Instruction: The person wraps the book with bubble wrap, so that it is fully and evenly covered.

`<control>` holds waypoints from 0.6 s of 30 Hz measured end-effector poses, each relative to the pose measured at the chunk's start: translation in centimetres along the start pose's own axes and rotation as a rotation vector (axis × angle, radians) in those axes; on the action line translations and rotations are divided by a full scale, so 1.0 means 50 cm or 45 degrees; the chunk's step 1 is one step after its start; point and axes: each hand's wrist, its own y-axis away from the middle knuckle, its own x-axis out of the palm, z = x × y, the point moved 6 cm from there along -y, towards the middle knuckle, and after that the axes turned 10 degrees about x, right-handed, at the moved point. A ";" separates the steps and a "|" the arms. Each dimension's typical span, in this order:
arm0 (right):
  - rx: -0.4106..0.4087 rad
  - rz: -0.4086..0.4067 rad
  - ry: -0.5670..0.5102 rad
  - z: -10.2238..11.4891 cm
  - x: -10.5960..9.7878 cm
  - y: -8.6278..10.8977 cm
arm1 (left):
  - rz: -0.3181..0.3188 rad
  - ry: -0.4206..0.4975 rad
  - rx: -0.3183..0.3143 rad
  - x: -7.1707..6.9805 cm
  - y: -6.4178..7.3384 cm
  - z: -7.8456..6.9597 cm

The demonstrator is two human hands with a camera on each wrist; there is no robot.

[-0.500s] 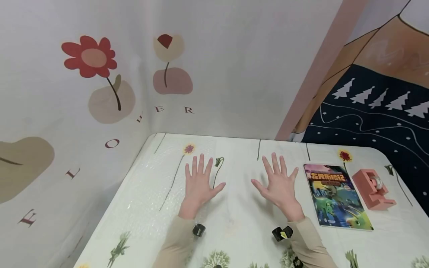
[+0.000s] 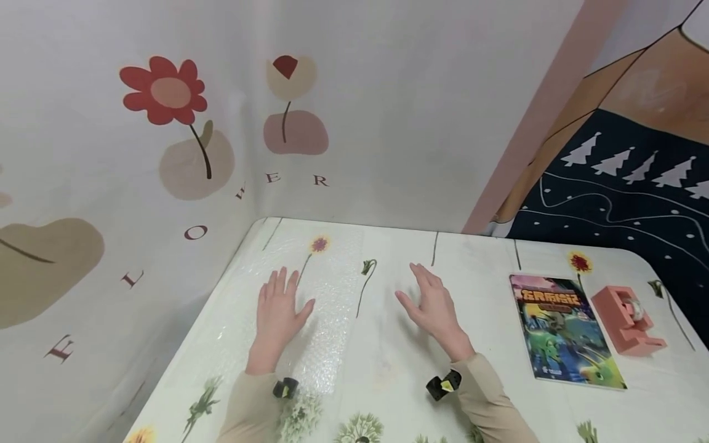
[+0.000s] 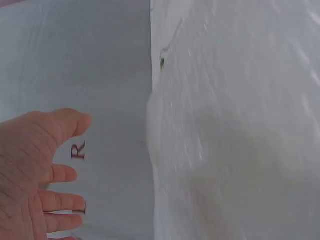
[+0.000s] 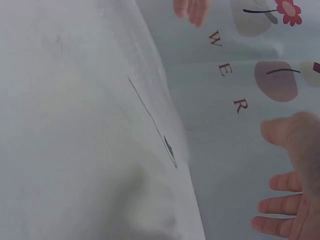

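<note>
My left hand (image 2: 279, 317) hovers over a clear bubble wrap sheet (image 2: 327, 354) on the left part of the table. Its fingers are straight and the thumb is spread to the side; nothing is held. In the left wrist view the bubble wrap (image 3: 235, 130) fills the right side, below the palm. My right hand (image 2: 436, 309) is raised above the white tabletop, right of the sheet, its fingers extended together and the thumb apart. The right wrist view shows that same hand (image 4: 300, 185) with empty fingers.
A colourful dinosaur book (image 2: 565, 332) lies flat at the right. Beside it stands a pink tape dispenser (image 2: 626, 320) with a roll in it. A white flower-printed cloth (image 2: 399, 111) hangs behind the table, and a dark tree-printed one (image 2: 626, 197) at the right.
Both hands have moved left, the left one farther, over the bubble wrap. Their spread fingers have drawn closer together, and the right hand has turned inward. The head view has shifted slightly.
</note>
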 end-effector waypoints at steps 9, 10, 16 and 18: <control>0.112 0.104 -0.170 0.031 0.056 -0.029 | -0.006 0.067 -0.136 -0.025 0.068 0.100; 0.106 0.111 -0.186 0.035 0.063 -0.033 | -0.010 0.072 -0.145 -0.028 0.075 0.108; 0.148 0.206 -0.305 0.050 0.112 -0.059 | -0.023 0.099 -0.223 -0.044 0.115 0.156; 0.192 0.248 -0.333 0.051 0.130 -0.067 | -0.001 0.106 -0.267 -0.049 0.129 0.170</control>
